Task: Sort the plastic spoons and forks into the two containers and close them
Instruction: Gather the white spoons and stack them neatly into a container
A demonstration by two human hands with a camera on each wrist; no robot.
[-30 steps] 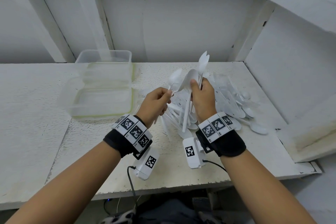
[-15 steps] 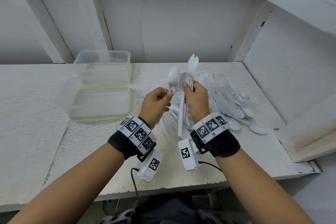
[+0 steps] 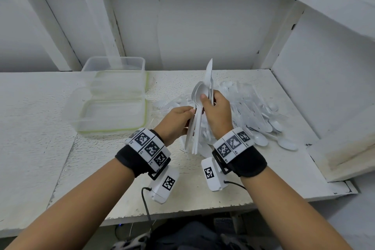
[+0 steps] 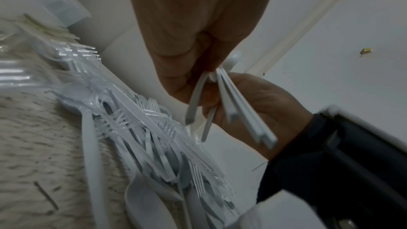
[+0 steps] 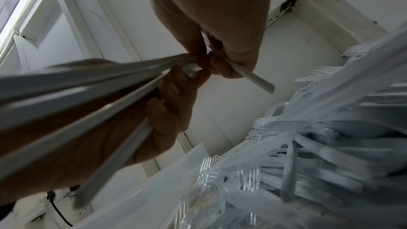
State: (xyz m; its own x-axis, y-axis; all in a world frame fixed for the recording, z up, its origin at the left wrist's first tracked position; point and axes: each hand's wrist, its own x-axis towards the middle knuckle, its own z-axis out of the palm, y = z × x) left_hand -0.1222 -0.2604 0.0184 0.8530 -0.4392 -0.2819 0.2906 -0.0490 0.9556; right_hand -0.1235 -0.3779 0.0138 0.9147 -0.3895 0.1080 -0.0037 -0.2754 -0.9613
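Left of both grips, two clear containers (image 3: pixel 113 95) sat on the white table (image 3: pixel 36 128), one behind the other; nothing showed inside them, and whether the green-edged piece in front was a lid could not be told. The left hand (image 3: pixel 174 122) was curled around the handles of a bundle of white spoons (image 3: pixel 197 107) held upright. Touching it, the right hand (image 3: pixel 218 113) pinched the same bundle and gripped one more utensil (image 3: pixel 209 75) standing above it. Beneath and right of the grips lay the pile of spoons and forks (image 3: pixel 257 115).
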